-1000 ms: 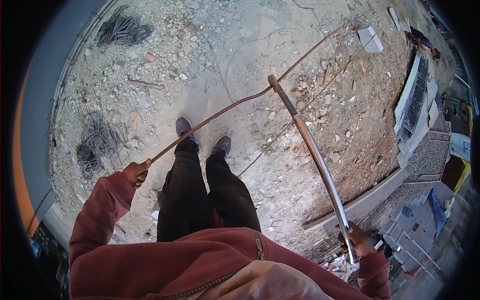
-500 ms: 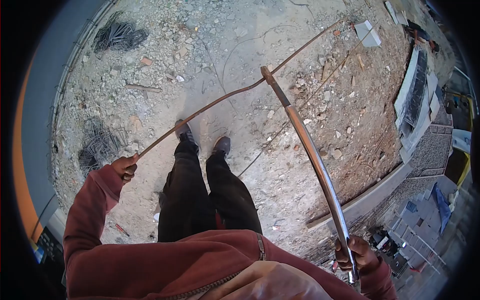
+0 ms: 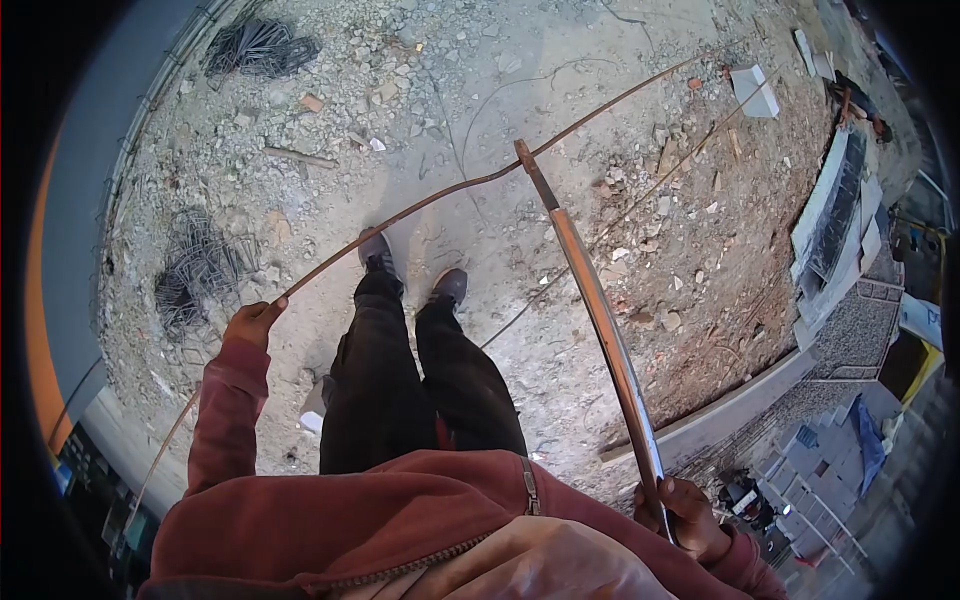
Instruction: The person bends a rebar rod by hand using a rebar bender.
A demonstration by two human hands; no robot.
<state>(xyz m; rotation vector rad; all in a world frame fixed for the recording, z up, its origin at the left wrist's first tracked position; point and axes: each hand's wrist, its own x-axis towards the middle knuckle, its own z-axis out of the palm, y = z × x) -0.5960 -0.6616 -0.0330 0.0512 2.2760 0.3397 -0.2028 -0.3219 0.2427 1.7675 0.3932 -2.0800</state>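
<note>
A long, thin, rusty rebar [image 3: 420,203] slants across the view, with a slight kink near its middle. My left hand [image 3: 254,322] is closed around it at the left, and the rod runs on behind my sleeve toward the lower left. My right hand [image 3: 690,518] grips the lower end of a rebar bending bar [image 3: 603,308]. The bar has a long, shiny tubular handle and a rusty head, which overlaps the rebar right beside the kink.
Rubble-strewn ground lies around my shoes [image 3: 452,286]. Bundles of tie wire [image 3: 262,48] are on the left. A second rod [image 3: 660,180] crosses the ground at right. A plank [image 3: 715,405], stacked boards [image 3: 828,200] and another person [image 3: 862,108] are farther right.
My left hand has shifted along the rebar, and more rod now shows behind it. My right hand and the bending bar have swung slightly left. The view has shifted a little.
</note>
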